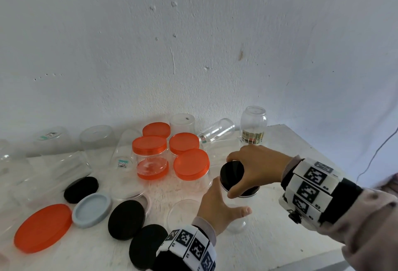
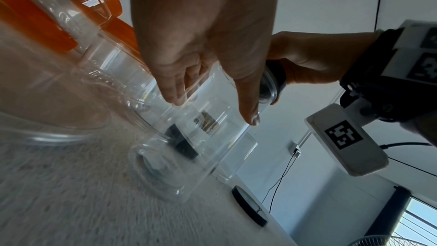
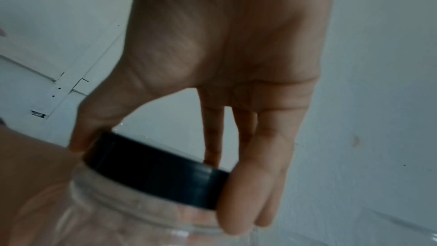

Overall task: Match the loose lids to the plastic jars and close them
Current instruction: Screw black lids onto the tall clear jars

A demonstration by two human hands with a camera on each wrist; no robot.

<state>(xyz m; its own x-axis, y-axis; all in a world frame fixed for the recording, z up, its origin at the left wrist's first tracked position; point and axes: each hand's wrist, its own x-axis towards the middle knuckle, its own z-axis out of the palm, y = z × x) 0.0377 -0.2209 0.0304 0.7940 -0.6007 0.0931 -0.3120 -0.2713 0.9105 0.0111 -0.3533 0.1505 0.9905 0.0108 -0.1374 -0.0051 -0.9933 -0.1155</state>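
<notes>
The clear jar (image 1: 235, 217) stands upright near the front right part of the desk (image 1: 280, 238), its long axis vertical and its mouth pointing up. The desk's right edge lies well apart to its right, with bare surface between. To the left the room is tight: an upturned clear container (image 1: 185, 210) sits just beside it, and orange-lidded jars (image 1: 150, 154) crowd behind. The left hand (image 1: 217, 208) wraps the jar's body, fingers on the far side, thumb stretched forward along the near side. The right hand (image 1: 254, 167) comes from above, thumb and fingers pinching the rim of the black lid (image 1: 232, 172), which sits tilted on the jar's neck. Loose black lids (image 1: 127, 219) and an orange lid (image 1: 43, 227) lie flat at front left
</notes>
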